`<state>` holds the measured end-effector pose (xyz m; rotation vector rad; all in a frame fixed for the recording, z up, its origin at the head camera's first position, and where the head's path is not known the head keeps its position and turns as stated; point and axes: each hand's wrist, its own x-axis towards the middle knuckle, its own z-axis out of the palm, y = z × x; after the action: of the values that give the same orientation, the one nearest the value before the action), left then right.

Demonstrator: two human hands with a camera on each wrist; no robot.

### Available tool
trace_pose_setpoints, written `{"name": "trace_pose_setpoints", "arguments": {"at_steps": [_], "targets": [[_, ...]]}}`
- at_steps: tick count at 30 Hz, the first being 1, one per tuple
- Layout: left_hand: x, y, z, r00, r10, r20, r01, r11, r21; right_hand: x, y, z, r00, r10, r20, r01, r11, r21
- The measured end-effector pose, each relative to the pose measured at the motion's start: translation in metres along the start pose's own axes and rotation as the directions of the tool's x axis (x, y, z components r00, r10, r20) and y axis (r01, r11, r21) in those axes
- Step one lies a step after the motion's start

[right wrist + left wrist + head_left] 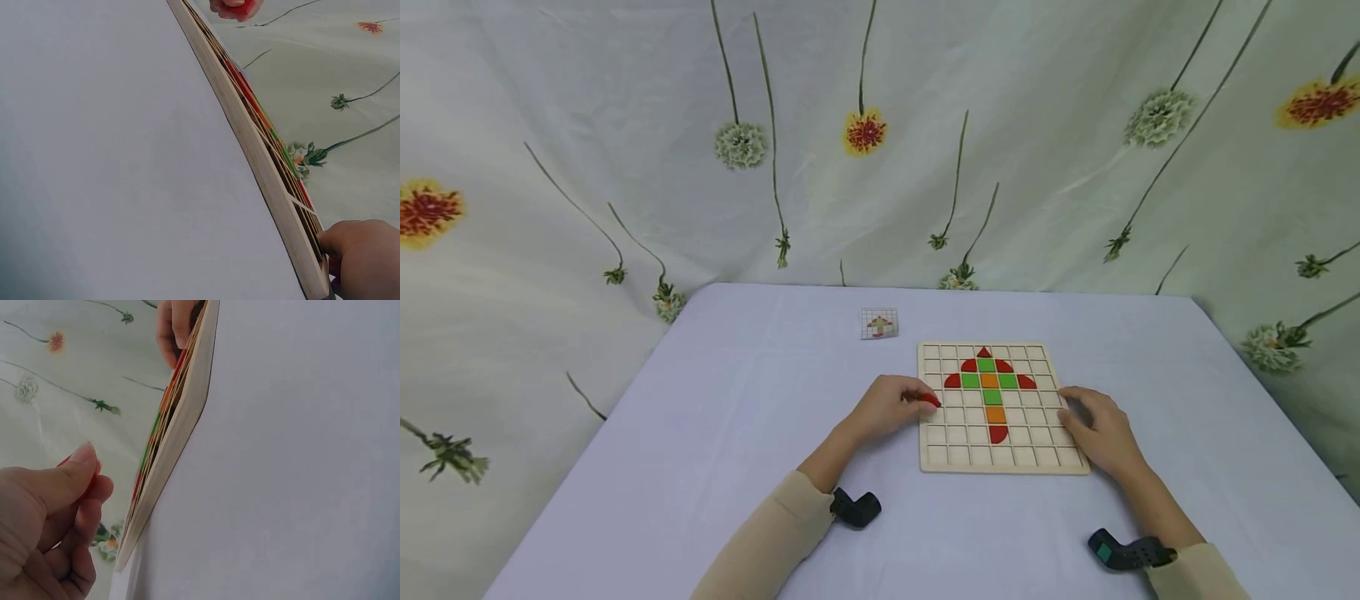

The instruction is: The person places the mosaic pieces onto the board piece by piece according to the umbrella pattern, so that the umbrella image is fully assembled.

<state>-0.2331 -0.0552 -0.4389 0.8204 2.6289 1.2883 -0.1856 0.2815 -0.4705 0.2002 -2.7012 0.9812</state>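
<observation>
My left hand (891,406) pinches a red tile (930,400) between thumb and fingertips, over the left edge of a wooden grid board (955,458). Most of this tile is covered by the fingers in the left wrist view. At the board's right edge rests my right hand (1101,429), its thumb and forefinger touching the rim some way apart. On the board, a red triangle (984,352) tops a column of green squares (992,397) and orange squares (994,415). Red quarter-round tiles (1027,382) step down either side, and another red one (998,434) sits at the column's foot.
Behind the board lies a small pattern card (879,323) printed with a similar coloured figure on a grid. A pale cloth (737,375) covers the table, and a flower-printed curtain (1045,167) hangs behind it. Each wrist carries a black device (856,508).
</observation>
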Motion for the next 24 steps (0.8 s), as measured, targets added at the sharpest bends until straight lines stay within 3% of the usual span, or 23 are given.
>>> {"name": "trace_pose_setpoints", "arguments": {"at_steps": [6, 10, 17, 24], "targets": [[0.002, 0.015, 0.012, 0.994, -0.001, 0.106, -0.001, 1.0, 0.02, 0.0, 0.001, 0.0, 1.0, 0.002, 0.002, -0.002, 1.0, -0.004], [0.004, 0.021, 0.02, 0.991, 0.005, 0.13, -0.004, 1.0, -0.005, 0.0, 0.0, 0.001, 1.0, -0.005, -0.002, 0.005, 1.0, -0.003], [0.008, 0.032, 0.032, 0.991, 0.01, 0.133, -0.014, 1.0, 0.028, 0.0, 0.001, 0.001, 1.0, -0.002, 0.001, 0.002, 1.0, -0.008], [0.011, 0.04, 0.045, 0.997, -0.038, 0.073, 0.034, 0.998, 0.051, 0.0, 0.002, 0.002, 1.0, -0.005, -0.004, 0.005, 1.0, 0.0]]}}
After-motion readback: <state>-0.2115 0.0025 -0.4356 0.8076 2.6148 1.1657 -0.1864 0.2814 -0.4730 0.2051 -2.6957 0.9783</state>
